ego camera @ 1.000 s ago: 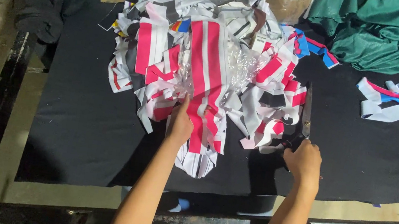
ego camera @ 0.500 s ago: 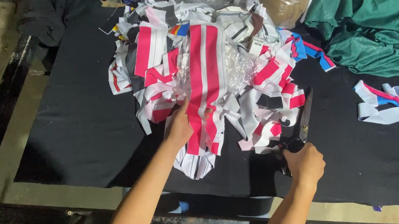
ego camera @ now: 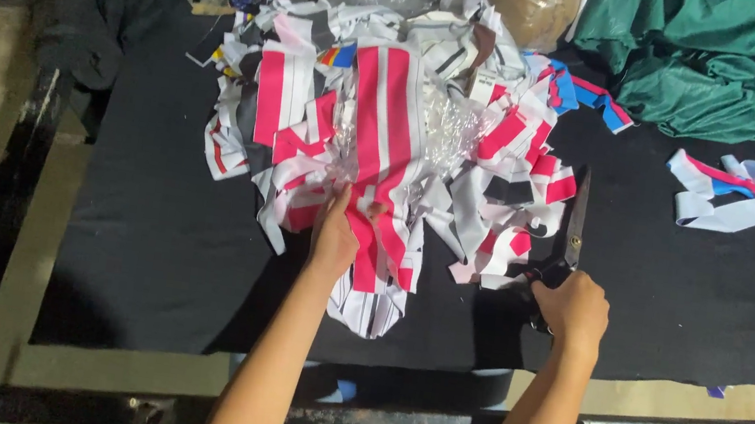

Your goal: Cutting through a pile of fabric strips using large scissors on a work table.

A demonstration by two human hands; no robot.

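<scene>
Landmark: the heap of pink-and-white striped fabric scraps (ego camera: pixel 387 136), mid-tabletop.

Left of the heap: dark bundled cloth (ego camera: pixel 98 10) slumped over the tabletop (ego camera: pixel 149 250) edge; the tabletop itself is covered in matte black fabric.

At the heap's near edge: left hand (ego camera: pixel 335 236) closed on a long pink-striped strip (ego camera: pixel 377 202), thumb and fingers pinching the soft, limp cloth. Crinkled clear plastic (ego camera: pixel 451 134) lies tangled among the scraps.

Just right of the heap: right hand (ego camera: pixel 571 307) wrapped around the handles of black scissors (ego camera: pixel 568 237), blades shut, pointing away, lying along the heap's ragged fringe.

Further right: loose white, pink and blue offcuts (ego camera: pixel 725 195). Behind these, rumpled green fabric (ego camera: pixel 718 62).
</scene>
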